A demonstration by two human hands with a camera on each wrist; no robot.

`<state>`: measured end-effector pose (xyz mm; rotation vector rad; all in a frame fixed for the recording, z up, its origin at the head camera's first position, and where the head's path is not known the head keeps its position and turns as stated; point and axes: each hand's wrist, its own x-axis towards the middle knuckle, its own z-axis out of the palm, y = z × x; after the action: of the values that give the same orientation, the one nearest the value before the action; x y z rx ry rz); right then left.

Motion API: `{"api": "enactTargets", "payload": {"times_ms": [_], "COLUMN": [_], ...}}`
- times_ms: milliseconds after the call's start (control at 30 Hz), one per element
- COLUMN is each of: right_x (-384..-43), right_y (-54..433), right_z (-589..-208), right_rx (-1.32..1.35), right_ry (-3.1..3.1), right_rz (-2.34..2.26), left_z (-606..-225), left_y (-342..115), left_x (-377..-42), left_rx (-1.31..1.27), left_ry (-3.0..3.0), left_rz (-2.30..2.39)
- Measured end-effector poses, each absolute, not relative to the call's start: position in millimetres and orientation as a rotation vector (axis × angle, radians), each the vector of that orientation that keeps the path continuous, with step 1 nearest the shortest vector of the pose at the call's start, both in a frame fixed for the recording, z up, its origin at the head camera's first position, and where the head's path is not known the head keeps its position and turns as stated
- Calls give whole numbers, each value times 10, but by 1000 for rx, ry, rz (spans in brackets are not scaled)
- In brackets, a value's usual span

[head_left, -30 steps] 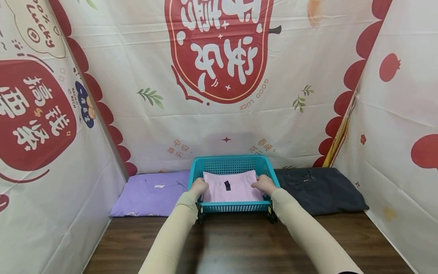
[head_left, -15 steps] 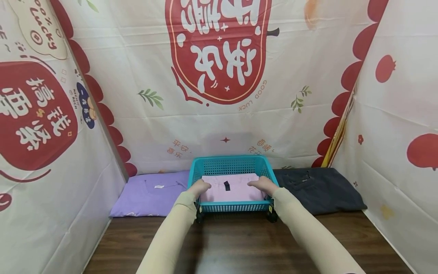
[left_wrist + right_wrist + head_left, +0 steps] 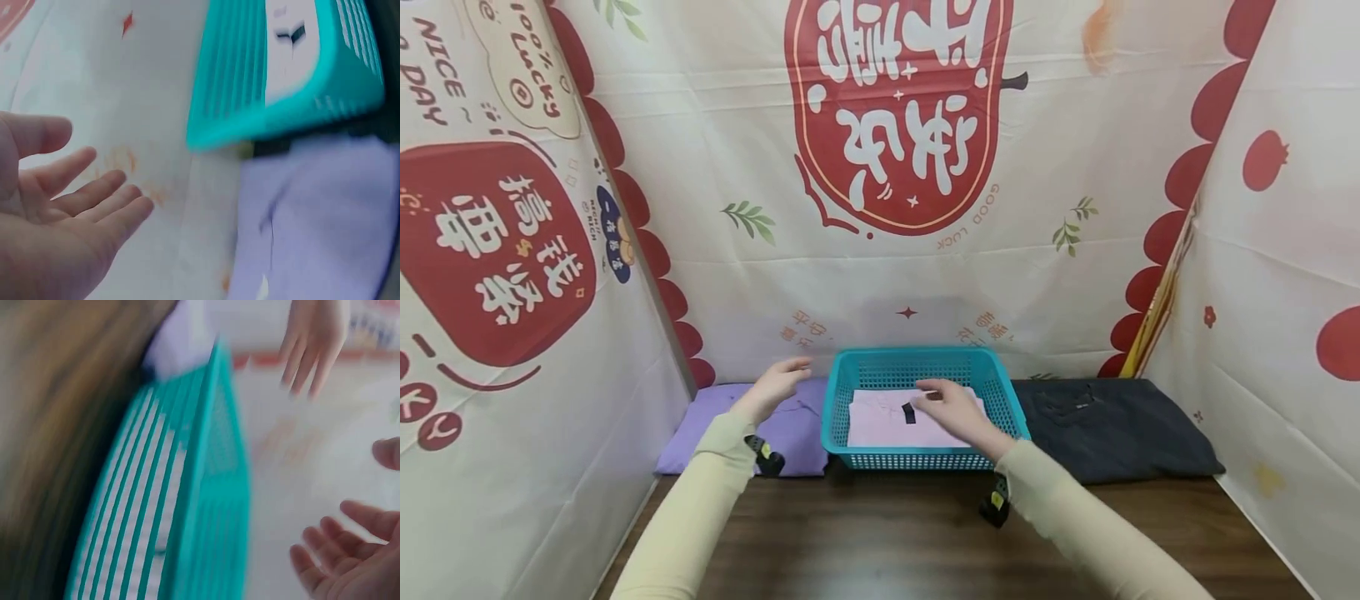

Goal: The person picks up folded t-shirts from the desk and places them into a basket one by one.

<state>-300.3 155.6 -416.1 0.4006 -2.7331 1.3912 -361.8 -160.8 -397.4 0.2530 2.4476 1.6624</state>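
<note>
A folded pink garment [image 3: 887, 425] with a dark neck label lies flat in the teal plastic basket [image 3: 925, 461]. My left hand [image 3: 775, 385] is raised over the folded purple garment [image 3: 793, 437], left of the basket, fingers loosely spread and holding nothing. Above the basket, my right hand [image 3: 955, 408] overlaps the pink garment in the head view, its fingers relaxed. In the left wrist view the left hand [image 3: 81, 219] shows a bare palm, apart from the basket [image 3: 231, 128]. The right wrist view has the right hand [image 3: 350, 550] bare too, beside the basket wall [image 3: 212, 506].
A folded dark garment [image 3: 1120, 433] lies right of the basket on the brown wooden table [image 3: 880, 533]. Printed white cloth [image 3: 760, 292] hangs behind and along both sides.
Both hands have let go of the pink garment and risen out of the basket. The left has moved left over the purple garment, the right inward; the pink garment now lies flat.
</note>
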Motion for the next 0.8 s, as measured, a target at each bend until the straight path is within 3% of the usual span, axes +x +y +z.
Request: {"api": "enactTargets", "payload": {"times_ms": [200,300,800], "right_x": [-2631,-2573,-2941], "right_y": [951,735,124], "right_z": [-4263,-4460,-5394], "right_rx": [825,909,599], "right_ry": [-2576,-2612,-2875], "right_rz": [1551,1678,2148], "left_z": [-4209,-4376,-5080], "left_y": [-2207,-2442,-3202], "left_x": [-3535,-3462,-3134], "left_rx": [159,96,-33], "left_ry": [2657,2747,2986], "left_rz": [1674,1645,1177]}}
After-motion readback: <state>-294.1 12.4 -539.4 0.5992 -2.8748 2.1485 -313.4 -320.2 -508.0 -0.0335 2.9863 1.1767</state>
